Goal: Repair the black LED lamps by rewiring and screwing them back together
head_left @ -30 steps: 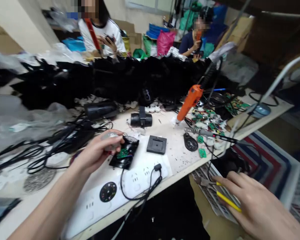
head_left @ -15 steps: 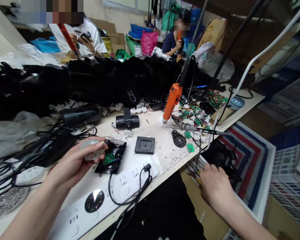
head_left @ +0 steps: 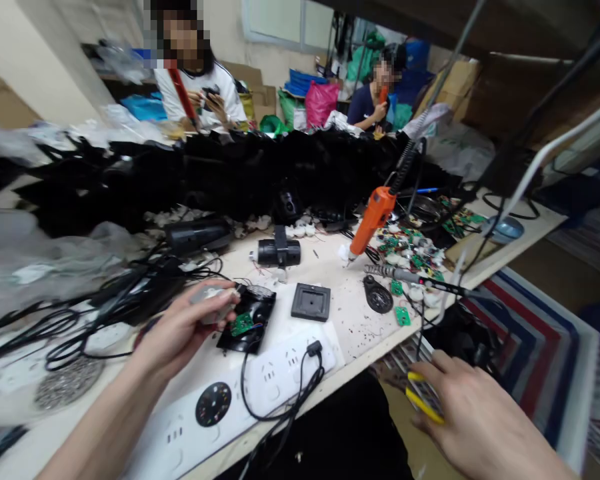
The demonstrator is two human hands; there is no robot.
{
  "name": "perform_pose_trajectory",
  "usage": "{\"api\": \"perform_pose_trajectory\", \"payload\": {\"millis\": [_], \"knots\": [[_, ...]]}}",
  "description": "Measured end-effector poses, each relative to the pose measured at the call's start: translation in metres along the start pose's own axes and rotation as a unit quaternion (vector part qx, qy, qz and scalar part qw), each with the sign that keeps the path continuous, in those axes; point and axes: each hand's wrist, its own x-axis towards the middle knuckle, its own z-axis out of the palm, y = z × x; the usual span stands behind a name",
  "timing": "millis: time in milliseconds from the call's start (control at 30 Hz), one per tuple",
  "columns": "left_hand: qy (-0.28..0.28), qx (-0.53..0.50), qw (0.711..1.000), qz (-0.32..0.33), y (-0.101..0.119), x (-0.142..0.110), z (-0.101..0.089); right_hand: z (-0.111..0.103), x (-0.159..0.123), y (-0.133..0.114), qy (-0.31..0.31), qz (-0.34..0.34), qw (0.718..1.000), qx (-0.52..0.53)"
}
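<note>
My left hand (head_left: 183,327) grasps a grey part (head_left: 217,307), my right hand (head_left: 473,403) yellow handles (head_left: 425,401); the worktop's (head_left: 345,293) black shell (head_left: 261,308) contains a circuit board (head_left: 241,325).

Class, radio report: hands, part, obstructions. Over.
Left hand: holding grey part near green circuit board. Right hand: gripping yellow-handled tool. Black cable across power strip.

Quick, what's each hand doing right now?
Left hand: closed on a greyish part.
Right hand: closed around a yellow-handled tool; its type can't be told.
</note>
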Motion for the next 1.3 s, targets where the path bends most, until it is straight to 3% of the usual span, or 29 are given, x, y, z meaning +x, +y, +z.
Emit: {"api": "perform_pose_trajectory", "payload": {"millis": [100,167,233,300,400,533,667,767,900,1000,1133,1300], "knots": [[0.030,-0.070,0.997,0.008,-0.006,-0.001,0.003,-0.013,0.030,-0.026,0.066,-0.056,0.991,0.098],[0.036,-0.124,0.992,0.013,-0.012,-0.003,0.005,-0.023,0.069,-0.051,0.132,-0.077,0.979,0.136],[0.031,-0.160,0.987,0.016,-0.017,-0.006,0.007,-0.033,0.118,-0.080,0.162,-0.109,0.961,0.194],[0.025,-0.170,0.985,0.018,-0.023,-0.012,0.009,-0.039,0.173,-0.111,0.129,-0.159,0.951,0.233],[0.026,-0.169,0.985,0.023,-0.030,-0.024,0.011,-0.039,0.245,-0.155,-0.021,-0.293,0.941,0.168],[0.053,-0.161,0.985,0.041,-0.039,-0.037,0.012,-0.024,0.293,-0.201,-0.119,-0.411,0.895,0.122],[0.078,-0.174,0.980,0.050,-0.044,-0.041,0.013,-0.003,0.294,-0.227,-0.119,-0.457,0.875,0.106],[0.082,-0.197,0.976,0.052,-0.044,-0.040,0.012,0.005,0.287,-0.228,-0.092,-0.453,0.876,0.139],[0.085,-0.228,0.968,0.057,-0.042,-0.035,0.009,-0.003,0.273,-0.206,-0.023,-0.402,0.888,0.220],[0.079,-0.243,0.964,0.069,-0.041,-0.031,0.008,-0.014,0.246,-0.182,0.019,-0.359,0.890,0.281],[0.052,-0.253,0.960,0.106,-0.037,-0.028,0.013,-0.016,0.202,-0.161,0.010,-0.348,0.842,0.412],[0.010,-0.275,0.956,0.101,-0.033,-0.026,0.023,-0.003,0.184,-0.157,0.053,-0.299,0.841,0.449]]}}
